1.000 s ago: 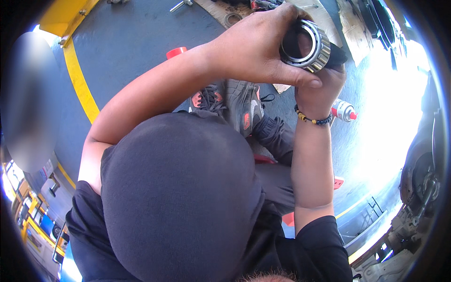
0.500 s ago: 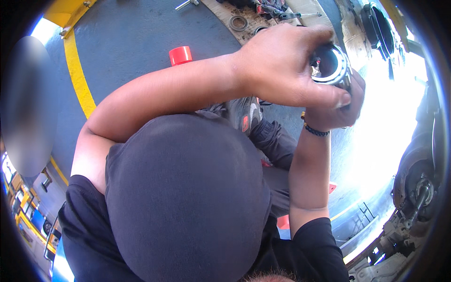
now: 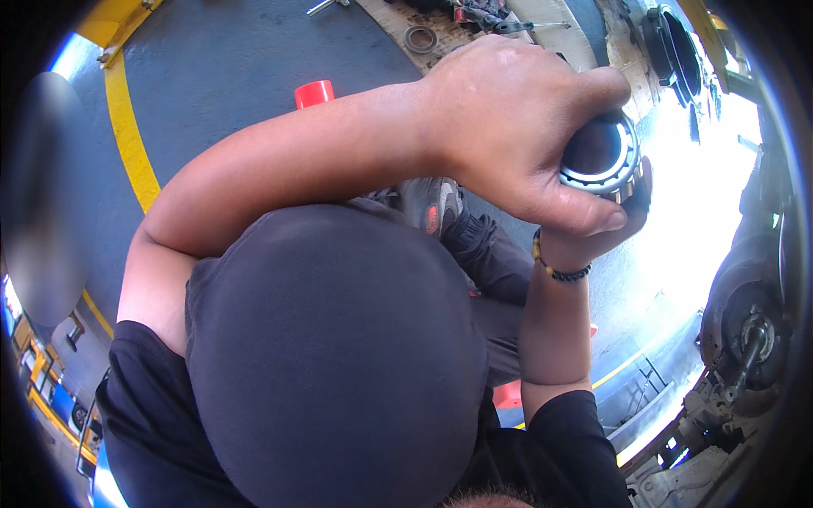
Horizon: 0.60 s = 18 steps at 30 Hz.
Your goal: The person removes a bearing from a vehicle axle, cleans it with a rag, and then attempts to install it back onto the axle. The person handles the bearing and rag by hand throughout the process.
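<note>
Beyond the dark round cap, my left hand (image 3: 508,127) curls around a shiny tapered roller bearing (image 3: 629,159), with the thumb below it and the index finger above. The bearing's round face and dark bore point up, and a row of rollers shows along its rim. My right hand (image 3: 605,237), with a beaded bracelet (image 3: 566,275) at the wrist, is under and behind the bearing. Its fingers are mostly hidden by the left thumb and the bearing, but it appears to support the bearing's far side.
A red cylinder (image 3: 314,94) stands on the blue floor (image 3: 229,76) past my left forearm. A metal ring (image 3: 421,39) and a screwdriver (image 3: 542,26) lie on cardboard farther off. At the right is a vehicle's hub with a shaft (image 3: 749,356); a black round part (image 3: 671,55) stands beyond.
Both hands have shifted slightly toward me with the bearing. The bearing has turned, so its bore looks dark and its roller edge shows more clearly. The right wrist has rotated.
</note>
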Each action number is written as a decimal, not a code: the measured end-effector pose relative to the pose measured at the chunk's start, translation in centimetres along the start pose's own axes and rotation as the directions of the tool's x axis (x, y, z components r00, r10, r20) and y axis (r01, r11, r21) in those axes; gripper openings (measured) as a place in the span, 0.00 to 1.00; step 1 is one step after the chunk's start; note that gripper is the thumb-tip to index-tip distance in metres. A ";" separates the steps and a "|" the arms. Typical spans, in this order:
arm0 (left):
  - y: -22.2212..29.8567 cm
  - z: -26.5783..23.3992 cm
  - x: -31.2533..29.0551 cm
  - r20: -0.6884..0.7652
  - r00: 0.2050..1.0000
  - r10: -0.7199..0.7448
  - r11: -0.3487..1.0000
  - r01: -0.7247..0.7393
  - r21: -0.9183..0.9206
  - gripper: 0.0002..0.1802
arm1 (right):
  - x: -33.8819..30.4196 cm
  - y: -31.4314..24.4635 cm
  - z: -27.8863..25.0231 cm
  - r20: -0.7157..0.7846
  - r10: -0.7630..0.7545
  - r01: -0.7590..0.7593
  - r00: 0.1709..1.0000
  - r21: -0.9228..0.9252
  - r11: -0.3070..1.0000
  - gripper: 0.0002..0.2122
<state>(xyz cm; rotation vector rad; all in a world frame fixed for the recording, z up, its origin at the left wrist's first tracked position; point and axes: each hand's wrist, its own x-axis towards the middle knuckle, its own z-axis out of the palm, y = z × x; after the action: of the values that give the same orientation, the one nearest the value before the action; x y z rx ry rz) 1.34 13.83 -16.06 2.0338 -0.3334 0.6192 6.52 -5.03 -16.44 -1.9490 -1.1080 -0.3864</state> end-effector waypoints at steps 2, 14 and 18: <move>0.0 -0.5 0.0 0.014 0.999 0.046 0.999 -0.046 0.008 0.37 | 0.4 -0.1 -1.1 0.274 -0.016 -0.004 0.962 0.070 0.998 0.16; -0.5 1.3 -0.2 -0.025 0.968 0.250 0.946 -0.249 -0.207 0.37 | -0.3 -3.0 -2.3 0.358 0.464 -0.581 0.810 0.384 0.718 0.13; -0.1 0.1 0.4 0.062 0.929 0.365 0.915 -0.346 -0.206 0.43 | -0.3 -1.3 -3.2 0.583 0.073 -0.308 0.809 0.315 0.898 0.16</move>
<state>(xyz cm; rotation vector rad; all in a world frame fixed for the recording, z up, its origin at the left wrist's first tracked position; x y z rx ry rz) 1.73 13.77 -15.95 1.8333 -0.8073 0.6785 5.70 -7.31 -14.01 -1.8139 -1.2064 0.5360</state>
